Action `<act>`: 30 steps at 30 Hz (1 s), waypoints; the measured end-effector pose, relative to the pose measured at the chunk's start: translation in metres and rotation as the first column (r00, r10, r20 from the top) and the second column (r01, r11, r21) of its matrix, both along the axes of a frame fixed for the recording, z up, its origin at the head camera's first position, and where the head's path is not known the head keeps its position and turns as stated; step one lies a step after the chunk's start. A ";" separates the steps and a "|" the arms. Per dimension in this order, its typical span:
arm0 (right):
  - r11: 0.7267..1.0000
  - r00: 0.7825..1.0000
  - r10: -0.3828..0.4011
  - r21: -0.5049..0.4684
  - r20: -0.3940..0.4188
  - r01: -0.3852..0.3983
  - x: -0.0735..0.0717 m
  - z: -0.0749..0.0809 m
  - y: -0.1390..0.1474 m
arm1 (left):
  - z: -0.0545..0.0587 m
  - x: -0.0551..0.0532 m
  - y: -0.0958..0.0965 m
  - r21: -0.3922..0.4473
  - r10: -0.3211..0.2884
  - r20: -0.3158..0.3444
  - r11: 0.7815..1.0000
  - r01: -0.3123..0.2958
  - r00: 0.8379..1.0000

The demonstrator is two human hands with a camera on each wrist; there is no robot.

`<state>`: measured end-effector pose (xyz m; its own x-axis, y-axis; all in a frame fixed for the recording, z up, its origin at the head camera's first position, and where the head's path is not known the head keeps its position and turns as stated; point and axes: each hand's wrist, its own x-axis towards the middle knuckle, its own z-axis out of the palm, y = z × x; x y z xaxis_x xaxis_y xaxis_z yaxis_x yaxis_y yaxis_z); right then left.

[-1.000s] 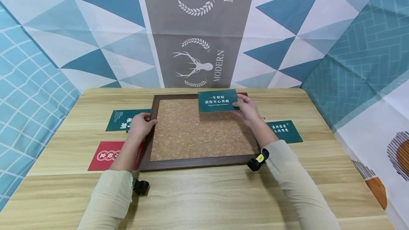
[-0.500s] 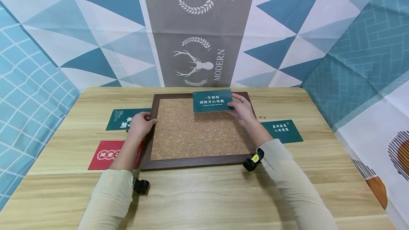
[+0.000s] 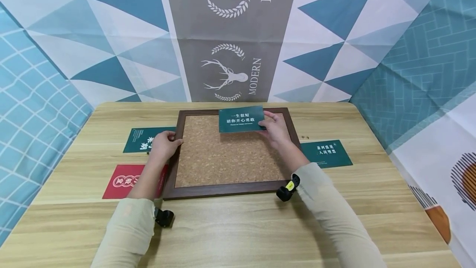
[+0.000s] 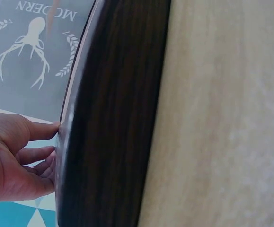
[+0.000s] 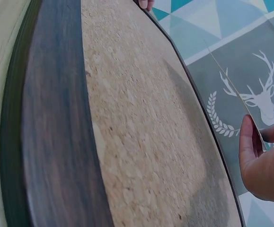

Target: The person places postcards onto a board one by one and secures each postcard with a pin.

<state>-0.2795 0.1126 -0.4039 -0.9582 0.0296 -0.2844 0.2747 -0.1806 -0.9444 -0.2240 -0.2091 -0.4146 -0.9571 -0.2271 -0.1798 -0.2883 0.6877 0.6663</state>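
Observation:
A cork board (image 3: pixel 230 156) with a dark brown wooden frame lies flat on the table. My left hand (image 3: pixel 165 146) grips the frame's left side, thumb on top; in the left wrist view that hand (image 4: pixel 21 158) has its fingertips against the frame edge. My right hand (image 3: pixel 276 129) pinches a green card (image 3: pixel 241 120) with white lettering by its right end. The card is raised over the upper part of the cork, slightly tilted. In the right wrist view the card (image 5: pixel 238 94) shows edge-on between thumb and fingers, apart from the cork, with a shadow below.
Left of the board lie another green card (image 3: pixel 139 139) and a red card (image 3: pixel 120 181), both partly covered by the left hand or forearm. To the right is a third green card (image 3: pixel 329 153). Tiny brownish bits (image 3: pixel 305 137) sit above it. Patterned cloth hangs behind the table.
My right hand has carried the green card leftward over the cork, in small steps. The left hand and the board have stayed in place.

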 end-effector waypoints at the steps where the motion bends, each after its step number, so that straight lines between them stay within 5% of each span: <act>1: 1.000 1.000 -0.001 -0.003 0.001 0.001 0.000 0.000 -0.001 | 0.000 0.000 0.000 0.002 -0.001 0.000 1.000 0.001 1.000; 30: 0.999 0.999 -0.045 -0.009 0.010 0.045 -0.001 -0.005 -0.038 | -0.001 0.000 0.000 0.011 0.006 -0.006 1.000 -0.006 1.000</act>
<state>-0.2800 0.0745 -0.4089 -0.9531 0.0703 -0.2944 0.2755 -0.2015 -0.9400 -0.2239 -0.2090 -0.4153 -0.9568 -0.2307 -0.1769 -0.2885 0.6784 0.6757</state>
